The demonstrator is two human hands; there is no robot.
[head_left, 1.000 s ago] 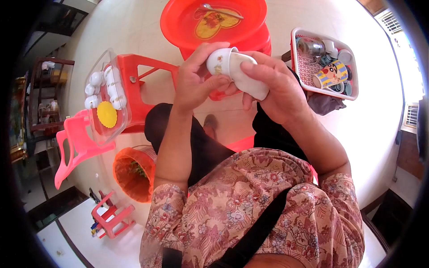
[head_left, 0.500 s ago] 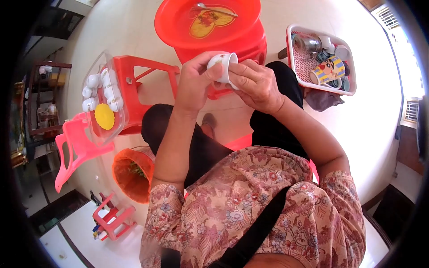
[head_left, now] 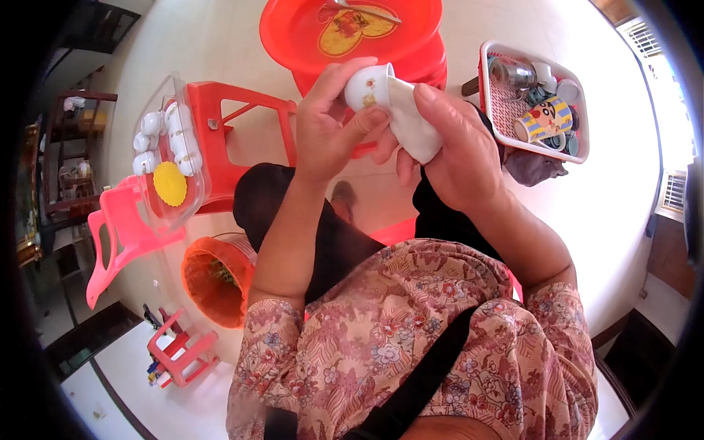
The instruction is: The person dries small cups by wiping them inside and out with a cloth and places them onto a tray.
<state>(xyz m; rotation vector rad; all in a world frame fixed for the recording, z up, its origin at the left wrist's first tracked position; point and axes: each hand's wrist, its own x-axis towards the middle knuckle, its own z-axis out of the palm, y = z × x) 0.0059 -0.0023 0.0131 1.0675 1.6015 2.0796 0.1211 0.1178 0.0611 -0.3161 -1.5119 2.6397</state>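
Observation:
My left hand is wrapped round a small white cup with a printed flower pattern, tilted so that its mouth faces right. A white cloth comes out of the cup's mouth, and its other end is in my right hand. The thumb of that hand lies along the cloth's upper edge, with the fingers curled below. How far the cloth reaches into the cup is hidden. Both hands are just in front of a red basin, above my knees.
A spoon lies in the basin. On a red stool at left, a clear tray holds several white cups and a yellow scalloped piece. An orange-lined bin stands below. At right, a white-rimmed basket holds cups and a jar.
The white cloth now shows between cup and right hand. My right hand has moved right and down from the cup's mouth, its thumb lifted. The cup has turned slightly in my left hand.

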